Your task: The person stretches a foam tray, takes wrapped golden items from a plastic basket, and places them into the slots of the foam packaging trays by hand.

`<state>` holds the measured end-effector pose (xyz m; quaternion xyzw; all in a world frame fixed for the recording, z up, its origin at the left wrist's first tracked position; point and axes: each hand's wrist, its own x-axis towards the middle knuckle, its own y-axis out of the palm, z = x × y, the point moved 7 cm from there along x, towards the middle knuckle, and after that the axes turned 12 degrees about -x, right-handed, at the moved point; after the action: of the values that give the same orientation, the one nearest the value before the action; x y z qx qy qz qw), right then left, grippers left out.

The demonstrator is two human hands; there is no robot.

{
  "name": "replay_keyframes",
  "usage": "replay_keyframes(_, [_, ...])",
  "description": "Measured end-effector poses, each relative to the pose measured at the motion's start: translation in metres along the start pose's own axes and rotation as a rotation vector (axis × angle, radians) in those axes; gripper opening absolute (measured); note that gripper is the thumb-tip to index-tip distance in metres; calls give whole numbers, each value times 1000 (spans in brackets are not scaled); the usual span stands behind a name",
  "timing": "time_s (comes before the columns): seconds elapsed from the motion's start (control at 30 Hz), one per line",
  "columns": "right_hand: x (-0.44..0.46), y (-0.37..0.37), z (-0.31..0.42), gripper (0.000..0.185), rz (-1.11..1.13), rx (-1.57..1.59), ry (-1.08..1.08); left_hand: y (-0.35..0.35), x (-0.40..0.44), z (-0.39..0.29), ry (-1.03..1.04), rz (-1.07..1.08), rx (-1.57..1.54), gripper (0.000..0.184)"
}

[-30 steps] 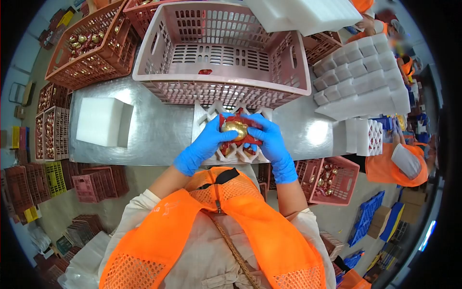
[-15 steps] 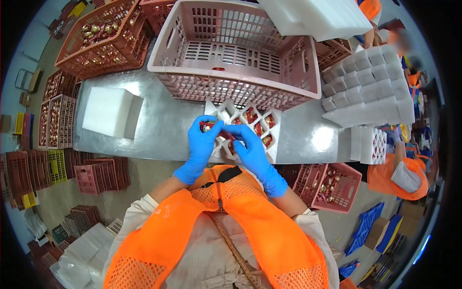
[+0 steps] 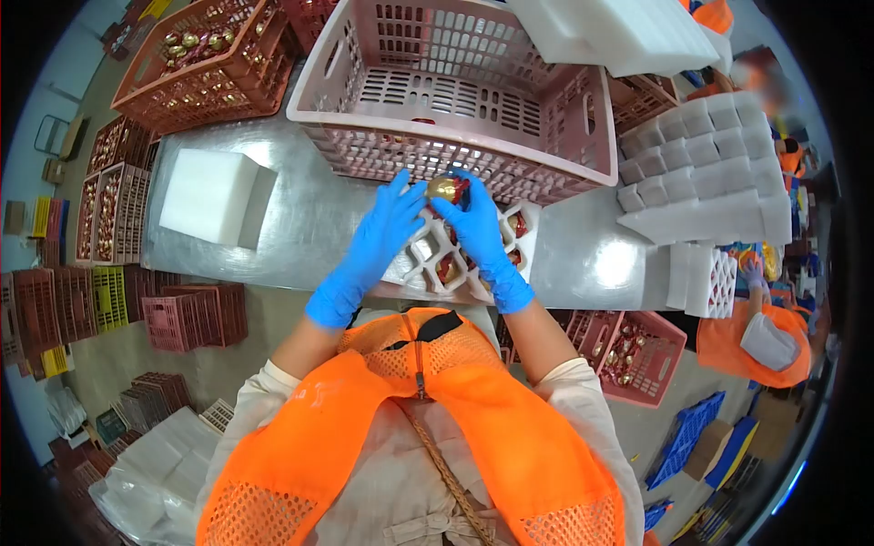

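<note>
My right hand (image 3: 475, 227), in a blue glove, grips a gold-and-red foil-wrapped ball (image 3: 444, 189) between thumb and fingers, just above the tray and in front of the large crate. On the ball's left side is my left hand (image 3: 382, 227), also gloved in blue, its fingers stretched out and holding nothing. Under both hands lies a white foam tray (image 3: 421, 273) with diamond-shaped cells. Several cells hold red-and-gold wrapped balls (image 3: 447, 267); my hands hide part of the tray.
A big pink plastic crate (image 3: 455, 135) stands right behind the tray on the metal table (image 3: 300, 246). White foam blocks (image 3: 205, 198) sit at left, stacked foam trays (image 3: 701, 164) at right. Crates of wrapped balls (image 3: 196, 73) stand back left and lower right (image 3: 637, 355). Another person (image 3: 756, 341) works at far right.
Both hands have moved up from the tray's near part toward the large crate. The right hand now holds a gold-and-red ball up, and the left hand's fingers have opened out.
</note>
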<state>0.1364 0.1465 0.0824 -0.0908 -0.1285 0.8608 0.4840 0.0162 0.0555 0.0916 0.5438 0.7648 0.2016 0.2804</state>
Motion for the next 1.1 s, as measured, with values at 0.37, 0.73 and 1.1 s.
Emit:
replay_keyframes(0.37, [3,5,-2,42,54,-585,-124,-48,-1,17,141,-236,560,35])
replay_keyframes(0.73, [2,21,15,22,-5,-819,-241,83,109,-168,289,383,1266,24])
replay_keyframes(1.1, [9,23,-25,11,16,-840,-301,-25,248,31,-681,644,1956,78])
